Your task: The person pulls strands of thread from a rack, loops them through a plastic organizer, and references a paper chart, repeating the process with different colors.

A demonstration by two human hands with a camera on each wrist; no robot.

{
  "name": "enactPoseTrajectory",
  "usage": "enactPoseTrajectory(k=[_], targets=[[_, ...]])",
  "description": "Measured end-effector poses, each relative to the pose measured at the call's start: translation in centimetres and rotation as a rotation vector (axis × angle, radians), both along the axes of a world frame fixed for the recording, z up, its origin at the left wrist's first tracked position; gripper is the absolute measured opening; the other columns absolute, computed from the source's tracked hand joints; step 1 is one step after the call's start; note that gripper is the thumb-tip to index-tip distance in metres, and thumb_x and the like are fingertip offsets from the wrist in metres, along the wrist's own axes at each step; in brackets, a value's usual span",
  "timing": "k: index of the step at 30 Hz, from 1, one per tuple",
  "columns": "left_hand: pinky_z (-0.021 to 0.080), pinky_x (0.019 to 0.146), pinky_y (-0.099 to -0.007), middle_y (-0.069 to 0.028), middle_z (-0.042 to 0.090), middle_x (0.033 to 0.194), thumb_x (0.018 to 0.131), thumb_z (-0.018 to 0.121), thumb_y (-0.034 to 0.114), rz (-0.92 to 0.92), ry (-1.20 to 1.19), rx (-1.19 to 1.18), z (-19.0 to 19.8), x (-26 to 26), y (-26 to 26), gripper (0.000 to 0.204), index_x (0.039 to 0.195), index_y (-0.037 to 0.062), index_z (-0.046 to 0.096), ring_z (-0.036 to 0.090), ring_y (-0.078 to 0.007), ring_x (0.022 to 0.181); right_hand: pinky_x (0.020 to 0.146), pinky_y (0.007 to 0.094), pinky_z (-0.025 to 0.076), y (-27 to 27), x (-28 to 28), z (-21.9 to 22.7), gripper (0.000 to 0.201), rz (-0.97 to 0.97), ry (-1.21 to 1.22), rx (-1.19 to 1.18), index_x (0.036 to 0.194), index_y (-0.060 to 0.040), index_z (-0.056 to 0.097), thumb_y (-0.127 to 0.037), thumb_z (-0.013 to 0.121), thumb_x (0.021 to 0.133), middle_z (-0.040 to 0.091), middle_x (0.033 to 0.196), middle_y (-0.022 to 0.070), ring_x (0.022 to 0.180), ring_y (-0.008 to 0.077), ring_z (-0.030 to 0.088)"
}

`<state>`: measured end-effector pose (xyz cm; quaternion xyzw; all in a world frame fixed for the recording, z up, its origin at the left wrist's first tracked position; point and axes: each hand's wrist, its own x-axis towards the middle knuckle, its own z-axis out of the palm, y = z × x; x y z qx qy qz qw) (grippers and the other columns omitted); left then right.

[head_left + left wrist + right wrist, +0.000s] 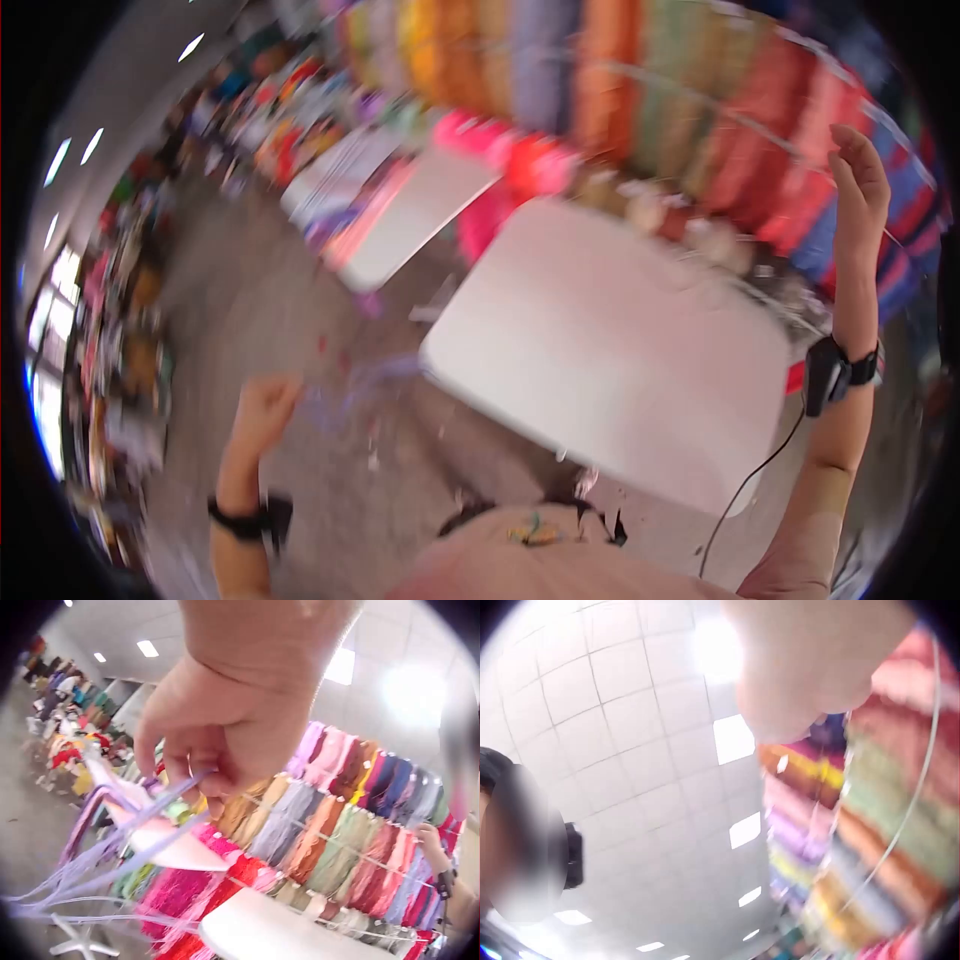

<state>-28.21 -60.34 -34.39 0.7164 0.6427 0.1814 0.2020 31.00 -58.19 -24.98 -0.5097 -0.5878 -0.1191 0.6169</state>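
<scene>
My left hand (265, 415) pinches a bundle of lavender yarn (142, 844) between its curled fingers, low at the left in the head view. The strands trail down and away to the lower left in the left wrist view, and blur over the floor in the head view. My right hand (862, 190) is raised at the far right, in front of the hanging skeins, its fingers loosely bent and no yarn visible in them. The right wrist view shows this hand (802, 675) blurred against the ceiling. Between the hands lies a white tabletop (610, 340).
Coloured skeins (610, 80) hang in rows along the wall, with cords across them. A second white table (430, 210) stands behind, beside pink and red yarn (520, 165). Mixed goods (130, 350) line the left side. A black cable (745, 480) runs from the right wrist.
</scene>
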Motion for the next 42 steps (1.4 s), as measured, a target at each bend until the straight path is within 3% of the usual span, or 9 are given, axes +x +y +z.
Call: enactPoseTrajectory(k=[4, 5, 11, 13, 16, 20, 24, 32, 42], targets=[[0.028, 0.047, -0.0215, 0.0042, 0.044, 0.058, 0.082, 0.052, 0.019, -0.159, -0.265, 0.005, 5.2, -3.1, -1.5, 0.024, 0.074, -0.0024, 0.059, 0.037, -0.0032, 0.057, 0.079, 0.0229, 0.037, 2.2, -29.0, -1.5, 0.024, 0.950, -0.303, -0.256, 0.098, 0.0010, 0.054, 0.007, 0.046, 0.076, 0.051, 0.101, 0.0070, 0.091, 0.0120, 0.049], [0.029, 0.048, -0.0210, 0.0048, 0.046, 0.060, 0.081, 0.053, 0.017, -0.149, -0.371, -0.036, 5.7, -5.1, -1.5, 0.021, 0.078, -0.0026, 0.060, 0.038, -0.0027, 0.058, 0.070, 0.0213, 0.041, 2.4, -35.4, -1.9, 0.024, 1.218, -0.142, -0.404, 0.100, 0.0010, 0.054, 0.003, 0.049, 0.076, 0.051, 0.100, 0.0070, 0.084, 0.0118, 0.051], [0.038, 0.054, -0.0210, 0.0013, 0.053, 0.064, 0.079, 0.054, 0.017, -0.149, -0.444, 0.103, 5.4, -18.3, -2.6, 0.020, 0.078, -0.0025, 0.060, 0.047, -0.0047, 0.060, 0.045, 0.0185, 0.039, 2.3, -60.5, -3.9, 0.024, 1.623, -0.014, -1.159, 0.094, 0.0018, 0.055, -0.014, 0.057, 0.075, 0.056, 0.080, 0.0054, 0.057, 0.0082, 0.053], [0.021, 0.042, -0.0180, 0.0080, 0.042, 0.054, 0.080, 0.054, 0.018, -0.014, -0.429, 0.116, 6.0, -21.4, -2.9, 0.019, 0.077, 0.0013, 0.061, 0.030, -0.0008, 0.047, 0.041, 0.0175, 0.036, 3.7, -63.7, -4.1, 0.020, 1.598, -0.073, -1.284, 0.088, 0.0007, 0.057, -0.015, 0.058, 0.075, 0.055, 0.068, 0.0036, 0.050, 0.0069, 0.050], [0.017, 0.040, -0.0185, 0.0090, 0.032, 0.048, 0.080, 0.054, 0.020, 0.084, -0.518, 0.073, 4.5, -25.8, -2.2, 0.019, 0.076, 0.0026, 0.060, 0.024, -0.0013, 0.043, 0.036, 0.0162, 0.028, 6.0, -65.4, -4.0, 0.013, 1.452, -0.132, -1.243, 0.074, -0.0018, 0.057, -0.015, 0.058, 0.075, 0.048, 0.050, -0.0007, 0.036, 0.0037, 0.038], [0.017, 0.040, -0.0179, 0.0081, 0.033, 0.050, 0.082, 0.053, 0.019, 0.046, -0.885, 0.007, 2.2, -29.1, 0.5, 0.020, 0.081, 0.0001, 0.059, 0.025, -0.0014, 0.043, 0.034, 0.0165, 0.029, 10.2, -65.6, -0.3, 0.014, 1.636, -0.090, -1.291, 0.082, 0.0010, 0.055, -0.012, 0.051, 0.081, 0.054, 0.064, 0.0034, 0.043, 0.0032, 0.041], [0.017, 0.040, -0.0175, 0.0063, 0.036, 0.053, 0.082, 0.053, 0.017, 0.099, -1.109, -0.127, -3.0, -31.2, 6.1, 0.020, 0.085, -0.0024, 0.058, 0.026, -0.0017, 0.044, 0.032, 0.0142, 0.026, 18.4, -64.3, 3.6, 0.010, 2.127, 0.093, -1.188, 0.084, 0.0011, 0.050, -0.008, 0.046, 0.085, 0.048, 0.060, -0.0015, 0.038, 0.0015, 0.032], [0.019, 0.040, -0.0178, 0.0065, 0.037, 0.054, 0.080, 0.056, 0.016, 0.332, -1.035, -0.303, -9.6, -35.2, 20.1, 0.019, 0.085, -0.0017, 0.060, 0.026, -0.0020, 0.044, 0.049, 0.0180, 0.033, 30.7, -58.1, 7.1, 0.011, 1.977, 0.337, -0.888, 0.081, 0.0013, 0.047, -0.007, 0.041, 0.086, 0.042, 0.063, -0.0002, 0.047, 0.0056, 0.037], [0.019, 0.040, -0.0184, 0.0088, 0.037, 0.052, 0.077, 0.059, 0.019, 0.205, -0.864, -0.438, -11.9, -33.9, 36.3, 0.017, 0.081, 0.0034, 0.063, 0.027, -0.0016, 0.044, 0.070, 0.0252, 0.039, 39.2, -51.4, 5.9, 0.013, 1.638, 0.427, -0.662, 0.080, 0.0030, 0.044, -0.006, 0.037, 0.087, 0.045, 0.071, 0.0048, 0.060, 0.0115, 0.044]])
